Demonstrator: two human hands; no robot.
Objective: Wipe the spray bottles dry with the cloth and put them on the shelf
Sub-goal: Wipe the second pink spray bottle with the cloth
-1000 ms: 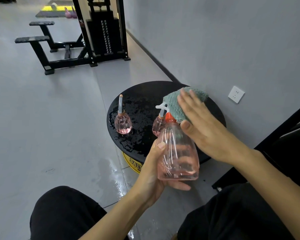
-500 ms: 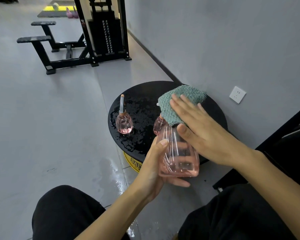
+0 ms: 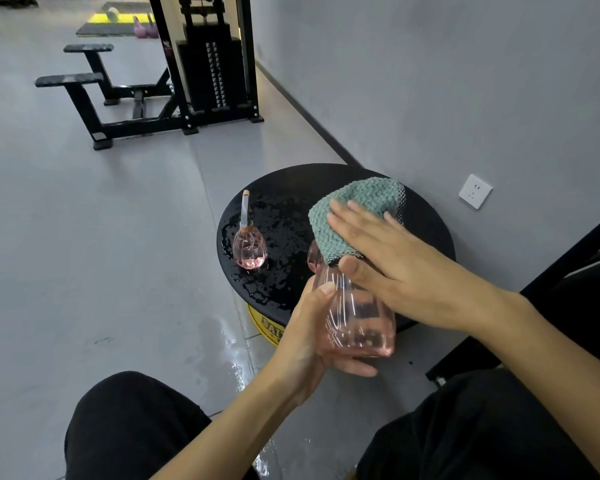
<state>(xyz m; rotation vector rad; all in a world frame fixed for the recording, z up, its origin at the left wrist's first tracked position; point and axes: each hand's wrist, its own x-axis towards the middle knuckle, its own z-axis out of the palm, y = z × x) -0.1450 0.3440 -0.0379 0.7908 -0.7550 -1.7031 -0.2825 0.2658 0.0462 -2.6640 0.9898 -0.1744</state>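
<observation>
The left hand (image 3: 305, 337) is gripping the pink ribbed clear-plastic spray bottle (image 3: 357, 320) low on its body, fingers curled beneath it, thumb lying up its side. The right hand (image 3: 395, 268) is pressing the teal waffle-knit cloth (image 3: 347, 216) over the bottle's top, fingers straight and close together. The white trigger that was showing a second ago is now lying hidden under the cloth, so the wiping is probably reaching the head. A small pink bulb-shaped bottle (image 3: 248, 245) is waiting beyond the left thumb on the wet black round table (image 3: 426, 223).

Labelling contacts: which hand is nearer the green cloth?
Right. The right hand lies flat on the cloth, pressing it over the top of the spray bottle; the left hand grips the bottle's lower body, below the cloth.
</observation>
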